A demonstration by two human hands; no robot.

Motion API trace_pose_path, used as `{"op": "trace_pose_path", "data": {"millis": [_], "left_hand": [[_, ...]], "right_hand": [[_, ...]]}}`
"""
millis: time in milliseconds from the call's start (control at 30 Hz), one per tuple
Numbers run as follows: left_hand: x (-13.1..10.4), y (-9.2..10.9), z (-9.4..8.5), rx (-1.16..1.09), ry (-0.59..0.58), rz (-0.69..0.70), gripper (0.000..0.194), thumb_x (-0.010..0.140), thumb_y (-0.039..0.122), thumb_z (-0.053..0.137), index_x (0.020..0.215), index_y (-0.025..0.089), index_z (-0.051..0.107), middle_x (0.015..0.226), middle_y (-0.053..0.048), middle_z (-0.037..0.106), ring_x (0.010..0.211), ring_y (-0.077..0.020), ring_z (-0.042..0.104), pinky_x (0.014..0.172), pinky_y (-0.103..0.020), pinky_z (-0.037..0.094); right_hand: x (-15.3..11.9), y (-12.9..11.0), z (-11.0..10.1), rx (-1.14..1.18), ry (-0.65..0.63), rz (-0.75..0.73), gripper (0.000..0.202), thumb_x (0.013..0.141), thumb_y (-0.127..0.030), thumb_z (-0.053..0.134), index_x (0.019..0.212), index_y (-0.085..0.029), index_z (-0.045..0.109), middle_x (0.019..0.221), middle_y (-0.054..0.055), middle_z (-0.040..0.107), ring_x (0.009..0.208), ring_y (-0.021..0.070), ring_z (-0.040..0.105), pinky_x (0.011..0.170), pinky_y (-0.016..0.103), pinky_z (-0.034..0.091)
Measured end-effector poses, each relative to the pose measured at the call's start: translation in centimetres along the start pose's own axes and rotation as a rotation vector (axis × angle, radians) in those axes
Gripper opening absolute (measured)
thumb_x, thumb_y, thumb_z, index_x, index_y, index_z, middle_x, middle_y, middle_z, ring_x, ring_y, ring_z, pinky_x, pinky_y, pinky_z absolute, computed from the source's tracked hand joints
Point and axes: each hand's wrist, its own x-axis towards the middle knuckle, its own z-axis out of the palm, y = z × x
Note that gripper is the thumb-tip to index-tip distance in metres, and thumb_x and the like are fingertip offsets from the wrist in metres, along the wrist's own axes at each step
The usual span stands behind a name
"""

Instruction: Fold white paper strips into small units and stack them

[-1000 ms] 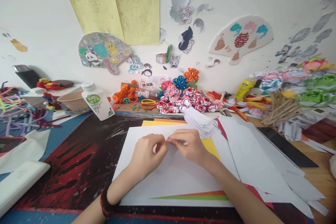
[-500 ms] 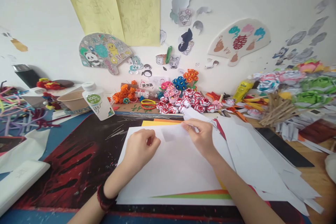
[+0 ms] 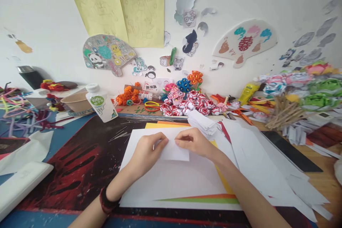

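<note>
Above the upper half of the sheet (image 3: 184, 181), a small white slip (image 3: 177, 155) is held by 2 hands. By the left hand (image 3: 146, 151), the slip is pinched at its upper left part; the grip is closed on the paper at the tips of thumb and forefinger, while a small loop of space is left between them farther back. By the right hand (image 3: 196, 142), the slip is pinched at its upper part, with the thumb laid below the forefinger and the grip closed on it in the same way. The 2 pairs of tips are held near each other but apart, and the lower edge of the slip is left free. Whether the sheet is touched by the slip cannot be told.

The back of each hand is turned upward, and the other fingers are curled, partly hidden. The left forearm is slanted in across the sheet's left edge, with a dark bracelet (image 3: 107, 203) worn at the wrist. The right forearm is slanted in across the sheet's lower right corner, and its wrist is bent toward the left hand.

At the sheet's upper right, a stack (image 3: 202, 123) of white slips is placed, just beyond the right hand. Under the sheet, a black and red mat (image 3: 80, 160) is spread. Beyond the sheet's upper left corner, a white bottle (image 3: 101, 105) is stood.
</note>
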Motion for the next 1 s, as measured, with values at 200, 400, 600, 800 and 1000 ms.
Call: {"op": "trace_pose_path", "data": {"millis": [200, 400, 600, 800, 1000], "left_hand": [[0.0, 0.2, 0.1, 0.082, -0.094, 0.02, 0.024, 0.091, 0.026, 0.046, 0.08, 0.019, 0.067, 0.068, 0.001, 0.066, 0.06, -0.0131, 0.053, 0.06, -0.024, 0.035], [-0.4, 0.1, 0.8, 0.201, -0.047, 0.057, 0.025, 0.09, 0.022, 0.046, 0.079, 0.019, 0.067, 0.072, -0.002, 0.067, 0.068, -0.0159, 0.059, 0.065, -0.025, 0.036], [-0.1, -0.7, -0.1, 0.241, 0.079, 0.038, 0.024, 0.09, 0.024, 0.047, 0.077, 0.019, 0.067, 0.07, -0.002, 0.066, 0.066, -0.0153, 0.057, 0.063, -0.024, 0.035], [0.1, -1.0, -0.4, 0.226, 0.145, 0.015, 0.023, 0.089, 0.024, 0.049, 0.076, 0.02, 0.067, 0.07, 0.0, 0.069, 0.064, -0.0138, 0.057, 0.062, -0.023, 0.035], [0.1, -1.5, -1.0, 0.251, 0.245, -0.014, 0.025, 0.089, 0.028, 0.048, 0.074, 0.019, 0.066, 0.063, 0.001, 0.063, 0.057, -0.012, 0.051, 0.058, -0.022, 0.032]], "right_hand": [[0.0, 0.6, 0.3, -0.073, -0.123, 0.019, 0.015, 0.079, -0.021, 0.057, 0.077, -0.014, 0.069, 0.07, 0.002, 0.064, 0.063, 0.0128, 0.054, 0.058, 0.022, 0.041], [0.1, 1.0, 0.4, -0.114, -0.139, 0.03, 0.011, 0.069, -0.013, 0.054, 0.064, -0.014, 0.064, 0.058, -0.002, 0.055, 0.056, 0.0102, 0.047, 0.054, 0.02, 0.038], [0.0, 0.5, -0.7, -0.201, -0.078, 0.053, 0.01, 0.067, -0.014, 0.053, 0.061, -0.015, 0.06, 0.06, -0.001, 0.056, 0.059, 0.0114, 0.049, 0.058, 0.022, 0.039], [-0.1, 0.3, -1.2, -0.267, -0.005, 0.069, 0.011, 0.068, -0.015, 0.053, 0.058, -0.016, 0.059, 0.058, -0.001, 0.056, 0.058, 0.0114, 0.049, 0.057, 0.022, 0.039], [0.0, 1.1, -1.8, -0.365, 0.085, 0.088, 0.014, 0.067, -0.015, 0.054, 0.053, -0.015, 0.056, 0.052, -0.002, 0.052, 0.053, 0.0103, 0.047, 0.052, 0.022, 0.034]]}}
